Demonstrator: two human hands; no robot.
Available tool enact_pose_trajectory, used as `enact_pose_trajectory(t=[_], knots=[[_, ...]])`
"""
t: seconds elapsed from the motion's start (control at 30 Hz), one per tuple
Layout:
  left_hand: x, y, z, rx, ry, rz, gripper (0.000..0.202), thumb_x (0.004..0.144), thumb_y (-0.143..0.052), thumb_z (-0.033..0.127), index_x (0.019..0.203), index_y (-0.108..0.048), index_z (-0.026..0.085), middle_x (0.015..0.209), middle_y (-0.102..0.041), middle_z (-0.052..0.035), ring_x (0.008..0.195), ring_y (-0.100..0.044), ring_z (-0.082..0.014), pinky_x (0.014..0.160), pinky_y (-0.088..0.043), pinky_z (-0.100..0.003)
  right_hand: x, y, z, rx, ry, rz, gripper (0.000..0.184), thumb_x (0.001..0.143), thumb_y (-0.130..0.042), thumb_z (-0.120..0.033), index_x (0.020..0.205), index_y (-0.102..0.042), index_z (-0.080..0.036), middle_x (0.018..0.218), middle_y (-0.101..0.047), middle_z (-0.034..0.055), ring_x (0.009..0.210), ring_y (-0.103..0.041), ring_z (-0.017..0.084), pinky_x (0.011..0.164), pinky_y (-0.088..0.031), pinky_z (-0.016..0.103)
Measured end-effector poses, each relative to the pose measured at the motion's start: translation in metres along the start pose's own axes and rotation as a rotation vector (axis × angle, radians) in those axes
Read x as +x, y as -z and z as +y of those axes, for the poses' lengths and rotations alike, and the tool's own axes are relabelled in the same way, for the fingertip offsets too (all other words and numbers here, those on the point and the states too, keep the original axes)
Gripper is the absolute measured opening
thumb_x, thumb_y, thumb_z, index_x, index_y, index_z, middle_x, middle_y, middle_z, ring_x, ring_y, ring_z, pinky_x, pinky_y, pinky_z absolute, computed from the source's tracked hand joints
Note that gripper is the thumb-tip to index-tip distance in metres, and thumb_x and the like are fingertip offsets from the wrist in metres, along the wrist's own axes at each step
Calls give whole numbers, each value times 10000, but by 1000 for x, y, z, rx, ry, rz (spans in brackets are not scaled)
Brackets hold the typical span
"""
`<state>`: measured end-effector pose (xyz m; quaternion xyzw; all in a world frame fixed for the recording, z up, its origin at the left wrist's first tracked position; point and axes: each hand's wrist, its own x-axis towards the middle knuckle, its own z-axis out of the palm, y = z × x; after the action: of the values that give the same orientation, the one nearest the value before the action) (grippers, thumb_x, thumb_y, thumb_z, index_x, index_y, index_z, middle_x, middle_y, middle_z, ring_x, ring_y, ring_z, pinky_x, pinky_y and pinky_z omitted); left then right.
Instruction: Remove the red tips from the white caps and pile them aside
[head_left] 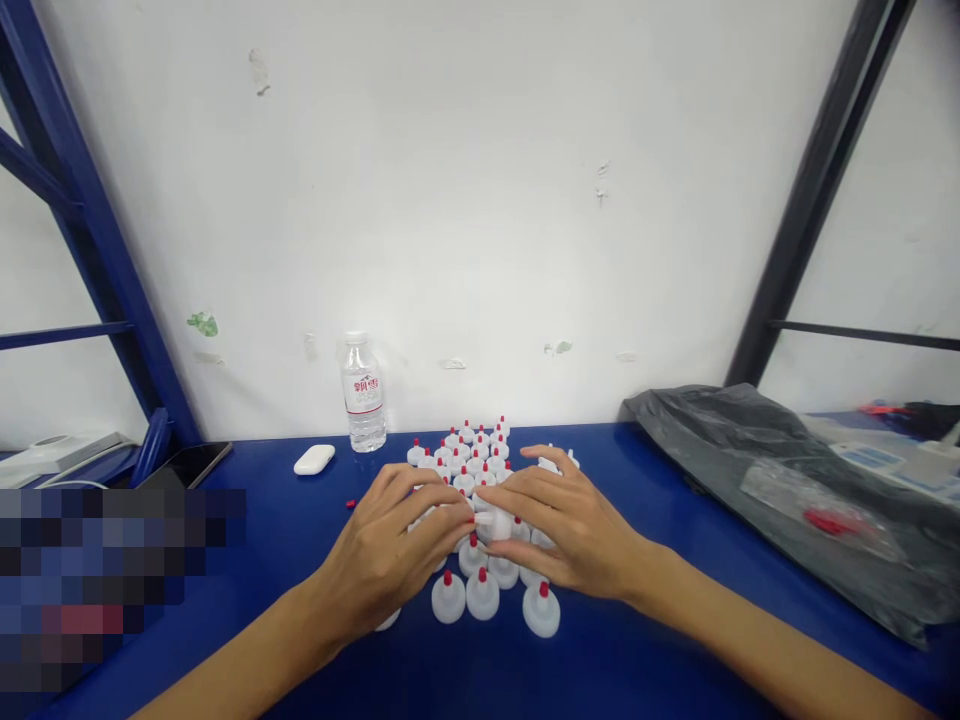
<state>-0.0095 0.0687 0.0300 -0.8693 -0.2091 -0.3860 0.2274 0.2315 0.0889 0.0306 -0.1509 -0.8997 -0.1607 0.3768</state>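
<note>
In the head view my right hand (559, 515) is closed around a white squeeze bottle (495, 524), tipped on its side with its narrow nozzle toward the left. The fingertips of my left hand (401, 535) pinch a small red cap (471, 519) at that nozzle's tip. Whether the cap is seated on the nozzle cannot be made out. Around and below both hands stand several white squeeze bottles with red caps, among them a front bottle (482, 597) and a right-hand one (541, 612). My fingers partly hide the middle of the group.
A loose red cap (350, 504) lies left of my left hand. Behind stand a water bottle (365, 400) and a white earbud case (314, 460). At right, a grey plastic bag (750, 470) covers part of the blue table (277, 560). A dark phone-like slab (196, 464) lies left.
</note>
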Motion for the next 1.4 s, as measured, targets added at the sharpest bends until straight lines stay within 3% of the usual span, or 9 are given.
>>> enact_pose_trajectory(t=[0.2,0.37,0.47,0.6,0.77,0.9,1.0,1.2,1.4], knots=[[-5,0,-1,161,-108,-133,199,884,-605,55,1070,-624,126,914,-690,-83,944,-561,-251,829,-431,-421,-2,-3,-3,24,32,-3,436,955,-621,-379,1306,-535,-136,936,-737,53,838,-665,172,1050,-379,452],[0,2,4,154,-123,-214,161,841,-487,61,916,-617,121,844,-635,-103,900,-522,-276,828,-409,-476,3,-2,-7,31,28,-14,358,952,-625,-369,1232,-586,-149,945,-746,50,851,-667,171,1069,-349,447],[8,3,11,19,-11,-196,165,889,-445,83,780,-541,162,731,-578,-43,799,-493,-224,806,-394,-455,8,1,-7,-7,43,-12,321,970,-592,-368,1218,-595,-165,928,-753,47,850,-673,173,1060,-355,444],[6,9,-5,-175,320,-159,323,1007,-333,186,702,-437,199,693,-527,-3,715,-463,-180,718,-390,-366,5,11,14,-163,54,40,297,966,-593,-274,1258,-581,-220,1063,-753,50,924,-680,181,1043,-378,430],[-19,24,-67,72,659,-213,358,1010,-334,390,731,-492,229,714,-539,-20,739,-497,-230,753,-405,-385,-16,29,71,-281,-398,186,256,945,-576,-297,1187,-625,-230,1046,-729,60,929,-671,230,972,-425,434],[-36,19,-98,113,822,-309,382,1001,-316,401,807,-596,229,779,-658,-56,882,-571,-282,777,-440,-387,-33,27,104,-227,-645,116,207,934,-525,-293,1065,-662,-211,940,-710,44,825,-661,212,814,-468,350],[-45,7,-102,94,821,-349,348,969,-379,356,841,-671,216,886,-717,-79,924,-605,-292,817,-457,-402,-44,21,116,-190,-734,-3,180,938,-525,-311,980,-669,-213,887,-714,33,801,-664,210,772,-469,332],[-53,-6,-101,60,793,-372,236,888,-518,326,960,-720,229,951,-744,-69,925,-651,-289,799,-498,-391,-61,11,131,-190,-810,-104,253,917,-572,-402,938,-729,-204,1091,-671,86,931,-654,241,858,-471,365],[-53,-6,-99,14,767,-392,230,893,-547,372,909,-734,239,928,-760,-54,902,-658,-283,808,-502,-411,-74,1,142,-190,-872,-199,299,916,-552,-415,980,-750,-201,886,-664,70,771,-633,204,729,-457,317]])
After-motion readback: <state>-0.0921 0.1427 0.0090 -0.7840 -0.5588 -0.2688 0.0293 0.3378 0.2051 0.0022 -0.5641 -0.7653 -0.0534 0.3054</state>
